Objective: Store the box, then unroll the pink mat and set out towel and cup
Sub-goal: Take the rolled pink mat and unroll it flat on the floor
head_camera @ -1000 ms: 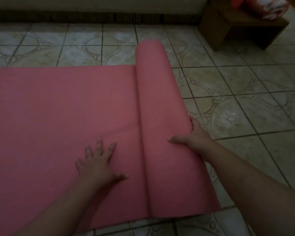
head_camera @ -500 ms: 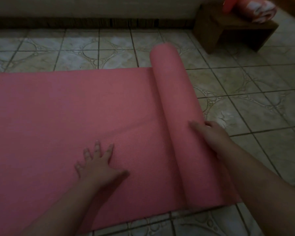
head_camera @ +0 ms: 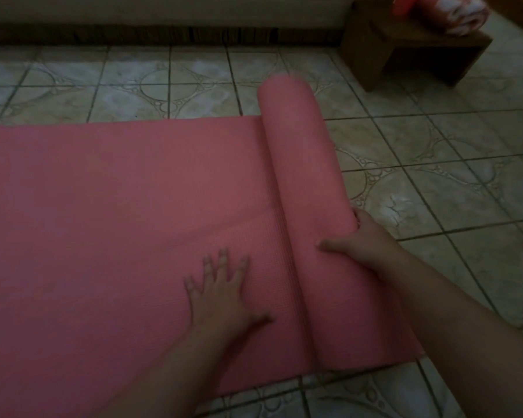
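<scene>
left hand (head_camera: 224, 292) lies flat, fingers spread, on the pink mat (head_camera: 118, 206); right hand (head_camera: 364, 241) wraps its roll (head_camera: 305, 176), bare tiled floor (head_camera: 435, 176) open toward 3 o'clock.

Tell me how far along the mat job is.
Most of the pink mat already lies flat on the tiled floor. The left hand presses it flat while the right hand grips the remaining roll. No box in view. A rolled towel waits on the wooden bench.
</scene>
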A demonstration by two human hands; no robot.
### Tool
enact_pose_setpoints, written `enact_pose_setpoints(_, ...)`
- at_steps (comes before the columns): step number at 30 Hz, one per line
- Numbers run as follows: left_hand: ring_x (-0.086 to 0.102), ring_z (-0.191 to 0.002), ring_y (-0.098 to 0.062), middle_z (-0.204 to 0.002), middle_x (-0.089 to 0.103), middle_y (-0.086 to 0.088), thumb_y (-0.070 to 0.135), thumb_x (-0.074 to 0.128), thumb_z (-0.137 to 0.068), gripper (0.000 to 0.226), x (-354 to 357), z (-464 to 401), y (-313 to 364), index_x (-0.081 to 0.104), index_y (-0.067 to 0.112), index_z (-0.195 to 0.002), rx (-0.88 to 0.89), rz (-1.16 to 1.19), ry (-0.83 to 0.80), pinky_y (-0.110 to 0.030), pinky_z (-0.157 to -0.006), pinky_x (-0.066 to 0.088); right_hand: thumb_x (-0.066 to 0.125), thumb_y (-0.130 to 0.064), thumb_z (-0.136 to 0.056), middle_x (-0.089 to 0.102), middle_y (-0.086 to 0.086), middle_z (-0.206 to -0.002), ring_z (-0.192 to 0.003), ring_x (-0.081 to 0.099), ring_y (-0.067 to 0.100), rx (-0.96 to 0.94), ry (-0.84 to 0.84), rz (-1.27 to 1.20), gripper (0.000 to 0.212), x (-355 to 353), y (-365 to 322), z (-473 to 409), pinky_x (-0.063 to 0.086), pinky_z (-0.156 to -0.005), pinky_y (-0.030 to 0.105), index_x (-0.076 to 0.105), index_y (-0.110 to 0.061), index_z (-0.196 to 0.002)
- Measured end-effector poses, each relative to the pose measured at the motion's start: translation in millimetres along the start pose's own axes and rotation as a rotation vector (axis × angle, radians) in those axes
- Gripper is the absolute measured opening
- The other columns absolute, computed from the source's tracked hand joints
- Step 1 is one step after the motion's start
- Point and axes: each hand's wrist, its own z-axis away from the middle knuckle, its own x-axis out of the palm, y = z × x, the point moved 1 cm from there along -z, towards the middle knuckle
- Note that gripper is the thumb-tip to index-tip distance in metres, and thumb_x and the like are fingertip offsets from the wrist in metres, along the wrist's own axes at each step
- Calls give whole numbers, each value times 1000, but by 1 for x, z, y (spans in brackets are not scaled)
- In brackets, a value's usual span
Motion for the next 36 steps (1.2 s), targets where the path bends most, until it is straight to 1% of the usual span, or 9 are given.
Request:
enact_pose_setpoints(3,-25,-142,-31,-154,-30,3,84,57,-52,119,0,1,-7,-14,50,-141,-22,-3,5,-63,-112,-4,82,-50,-34,58,5,-132,-112,60,24,-4,-15,-19,123,1,-4,3,48,-98,43,34,-24,-145)
enact_pose_setpoints(7,-23,-142,-32,-155,-29,3,85,57,-52,118,-3,2,-8,-13,51,-141,-7,-14,15,-64,-112,-4,85,-37,-51,60,6,-128,-108,61,26,-39,-31,-9,106,7,-12,7,50,-96,43,37,-22,-143)
enact_pose_setpoints(12,-22,-143,-28,-155,-27,7,87,56,-49,119,-6,2,-24,-12,53,-141,-33,-7,39,-63,-113,-1,84,-29,-57,64,6,-119,-100,64,24,-67,-33,-46,89,22,-24,12,52,-91,41,44,-19,-136)
enact_pose_setpoints(18,-21,-144,-28,-154,-28,10,87,57,-46,121,-10,0,-32,-12,53,-140,-52,-5,19,-64,-112,1,87,-26,-56,57,6,-130,-108,60,24,-49,-10,-41,105,12,-27,11,49,-95,37,33,-17,-145)
enact_pose_setpoints(22,-21,-144,-28,-155,-28,9,86,58,-47,121,-10,0,-29,-10,52,-141,-59,-3,14,-64,-112,2,88,-27,-55,55,7,-132,-110,58,26,40,60,-72,103,-21,-11,8,50,-95,41,35,-19,-143)
enact_pose_setpoints(27,-21,-144,-28,-155,-28,8,86,58,-48,121,-11,0,-28,-11,51,-142,-63,-16,5,-65,-112,3,78,-40,-64,41,17,-144,-129,44,34,-5,208,146,100,-29,4,5,39,-105,50,28,-20,-148)
enact_pose_setpoints(31,-20,-144,-30,-154,-29,7,87,56,-48,122,-10,-1,-28,-14,51,-141,-64,-42,-5,-65,-111,4,71,-72,-53,11,16,-158,-145,13,34,0,185,471,130,-4,8,16,21,-111,58,0,-23,-151)
enact_pose_setpoints(33,-21,-143,-33,-154,-30,4,87,54,-50,121,-10,-2,-27,-16,49,-141,-56,-67,-17,-66,-111,3,67,-82,-47,-5,18,-159,-147,1,37,-28,195,660,141,15,9,24,16,-111,59,-12,-25,-149)
enact_pose_setpoints(36,-23,-142,-34,-153,-32,-1,88,50,-52,121,-9,-2,-24,-16,45,-143,-43,-70,-24,-66,-111,3,70,-77,-50,-5,23,-157,-145,3,43,-106,220,776,139,42,7,30,18,-110,61,-16,-29,-148)
